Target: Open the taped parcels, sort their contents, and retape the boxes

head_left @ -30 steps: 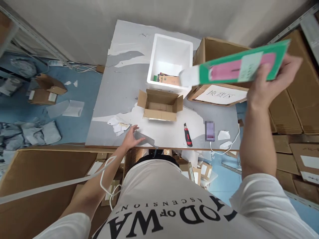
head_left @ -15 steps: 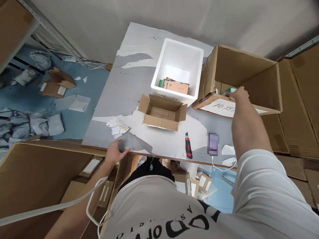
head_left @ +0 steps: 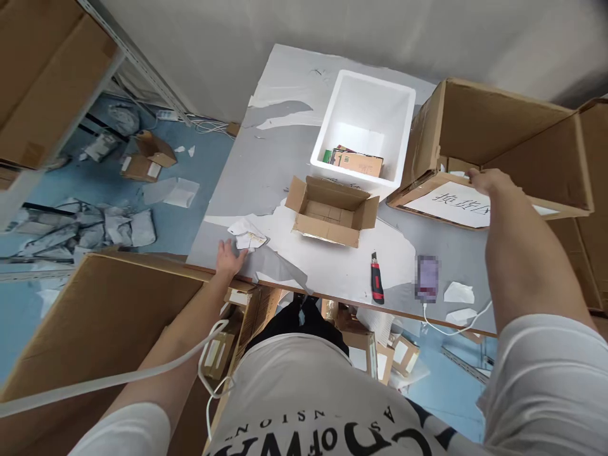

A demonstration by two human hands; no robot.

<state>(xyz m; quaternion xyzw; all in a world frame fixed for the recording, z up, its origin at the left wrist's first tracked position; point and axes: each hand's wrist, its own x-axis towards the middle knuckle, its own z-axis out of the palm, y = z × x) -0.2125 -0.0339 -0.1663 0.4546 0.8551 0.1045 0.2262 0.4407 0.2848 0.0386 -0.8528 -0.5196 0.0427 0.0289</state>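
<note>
Right hand (head_left: 491, 182) reaches over near rim of carton (head_left: 498, 117) at far right of worktop (head_left: 256, 164), fingers partly hidden, can't tell how open it is or what it holds. Left hand (head_left: 230, 257) is at near left edge, fingers spread, nothing gripped, just beside crumpled paper (head_left: 247, 235). White bin (head_left: 375, 95) is left of carton, small box (head_left: 327, 230) nearer, knife (head_left: 377, 280) near edge.

The right grip (head_left: 489, 180) has lowered into the big brown cardboard box (head_left: 508, 120); the flat green-and-pink carton has gone from view. The left grip (head_left: 229, 258) has shifted leftward.
</note>
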